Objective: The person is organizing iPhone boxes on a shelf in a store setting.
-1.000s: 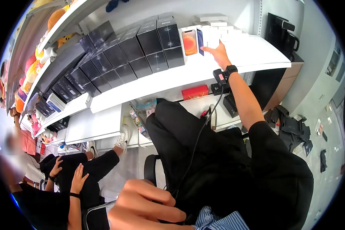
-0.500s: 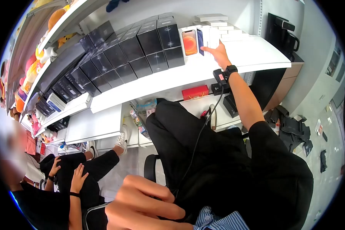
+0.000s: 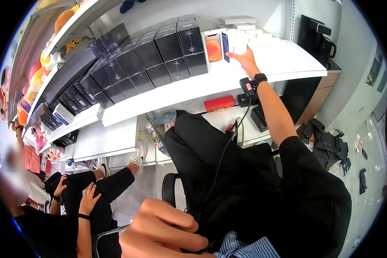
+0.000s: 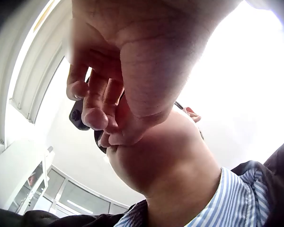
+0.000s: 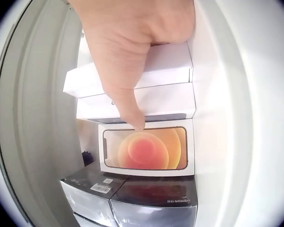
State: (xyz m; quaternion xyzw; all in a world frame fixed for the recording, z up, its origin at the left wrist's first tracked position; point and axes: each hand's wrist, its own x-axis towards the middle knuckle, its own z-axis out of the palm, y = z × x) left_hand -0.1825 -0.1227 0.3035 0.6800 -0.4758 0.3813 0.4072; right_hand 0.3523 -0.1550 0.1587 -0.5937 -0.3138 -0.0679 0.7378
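My right hand (image 3: 247, 62) is at the white phone boxes (image 3: 239, 41) standing on the shelf, its thumb stretched left across their front edges. In the right wrist view the thumb of my right hand (image 5: 132, 52) lies over two white boxes (image 5: 165, 99), its tip at the edge of a box with an orange phone picture (image 5: 144, 149); the other fingers are mostly hidden behind. My left hand (image 3: 163, 230) is raised close to the head camera. In the left wrist view the left hand (image 4: 137, 61) touches the chin with loosely bent fingers, holding nothing visible.
Stacked black boxes (image 3: 142, 56) fill the shelf (image 3: 167, 92) left of the phone boxes. Flat white boxes (image 3: 256, 34) lie behind. A red box (image 3: 219, 103) sits below. A cable (image 3: 219, 165) hangs from the right wrist. Another person (image 3: 43, 228) sits at left.
Both hands hold almost the same places. The seated person's head at the left has shifted slightly, and that person's hands have moved a little on the legs.
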